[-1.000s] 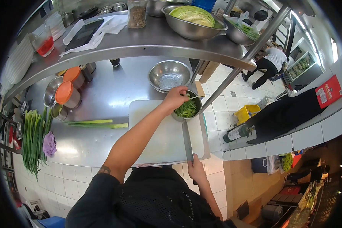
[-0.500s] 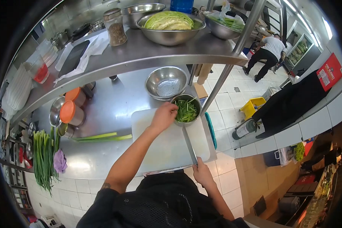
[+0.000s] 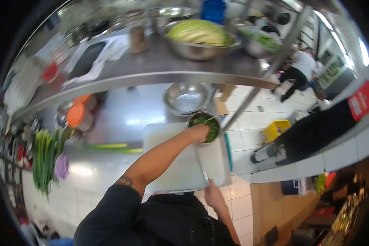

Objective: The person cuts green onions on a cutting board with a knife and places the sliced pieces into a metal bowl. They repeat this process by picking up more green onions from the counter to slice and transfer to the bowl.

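My left hand [image 3: 199,133] reaches over the rim of a metal bowl [image 3: 190,119] holding cut green onions [image 3: 212,130]. Its fingers are hidden and blurred among the greens. My right hand [image 3: 213,194] is closed around the handle of a kitchen knife [image 3: 201,165], whose blade points away from me over the white cutting board [image 3: 172,164]. The bowl stands at the board's far right. Left of the board lie long green onion stalks [image 3: 110,146] on the steel counter.
A wider metal bowl [image 3: 168,98] stands behind the board. Overhead, a steel shelf [image 3: 151,78] carries cabbage [image 3: 199,32] in a bowl. At left are orange-lidded containers [image 3: 76,115], a green onion bunch [image 3: 45,164] and a purple cloth [image 3: 62,167]. Another person [image 3: 301,67] bends in the background.
My left hand has moved right and farther into the bowl, over the cut green onions. My right hand keeps hold of the knife. The whole view has shifted slightly and blurred.
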